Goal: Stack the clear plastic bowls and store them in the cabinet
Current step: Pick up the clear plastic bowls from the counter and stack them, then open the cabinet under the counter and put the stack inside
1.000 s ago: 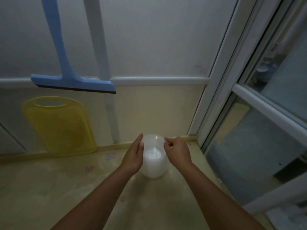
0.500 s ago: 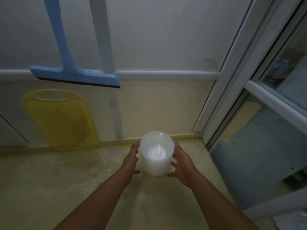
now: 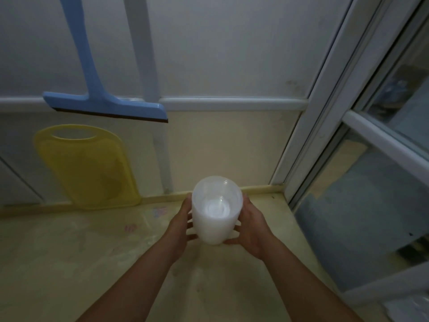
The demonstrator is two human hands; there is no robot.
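My two hands cup a stack of clear plastic bowls (image 3: 217, 211) at the far right part of the cream desk (image 3: 69, 263), close to the wall. My left hand (image 3: 180, 225) presses its open palm against the stack's left side, and my right hand (image 3: 251, 226) mirrors it on the right; the fingers (image 3: 192, 235) of both wrap around the lower half, grasping the stack between them. Whether its base touches the desk or sits just above it, I cannot tell.

The bowls are nested one inside another, frosted and milky white, forming a tall tapered shape that is wide at the rim and narrower toward the bottom. The open mouth tilts slightly toward me, showing several thin rims layered at the top and a bright white disc with faint concentric rings at the bottom of the innermost bowl.

Well to the left, a translucent yellow cutting board (image 3: 87, 168) with an oval handle hole leans against the wall. Above it hangs a blue squeegee (image 3: 104, 105) with a dark rubber edge. A white-framed glass door (image 3: 362, 159) stands to the right of the desk.
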